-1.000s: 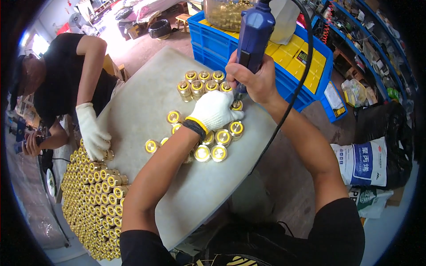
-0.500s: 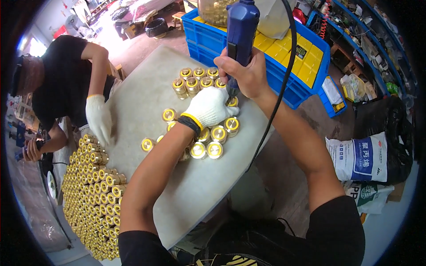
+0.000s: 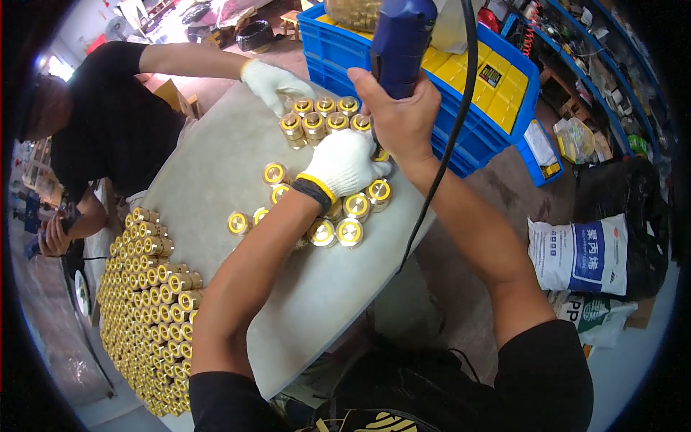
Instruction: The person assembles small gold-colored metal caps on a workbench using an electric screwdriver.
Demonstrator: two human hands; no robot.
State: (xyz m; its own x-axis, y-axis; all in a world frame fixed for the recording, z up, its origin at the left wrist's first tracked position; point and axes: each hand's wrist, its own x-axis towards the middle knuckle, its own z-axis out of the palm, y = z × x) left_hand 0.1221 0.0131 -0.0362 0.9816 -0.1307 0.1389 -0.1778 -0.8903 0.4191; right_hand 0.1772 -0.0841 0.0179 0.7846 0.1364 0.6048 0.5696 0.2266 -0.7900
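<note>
My right hand [image 3: 400,119], bare, grips a blue corded power tool [image 3: 400,39] held upright, its tip hidden between my hands. My left hand [image 3: 345,164], in a white glove, rests closed over a brass fitting in a loose cluster of round brass fittings [image 3: 350,232] on the grey round table [image 3: 216,173]; the part under the glove is hidden. The tool's black cord [image 3: 446,151] hangs down past my right forearm.
A co-worker's white-gloved hand [image 3: 272,83] reaches to a row of brass fittings [image 3: 317,119] at the table's far edge. Several stacked brass fittings [image 3: 147,302] fill the left. A blue crate [image 3: 468,137] with yellow trays stands behind; white sacks [image 3: 583,255] lie on the floor at the right.
The co-worker's gloved hand has moved from the stacked fittings at the left up to the row at the table's far edge. My hands and tool stay on the cluster.
</note>
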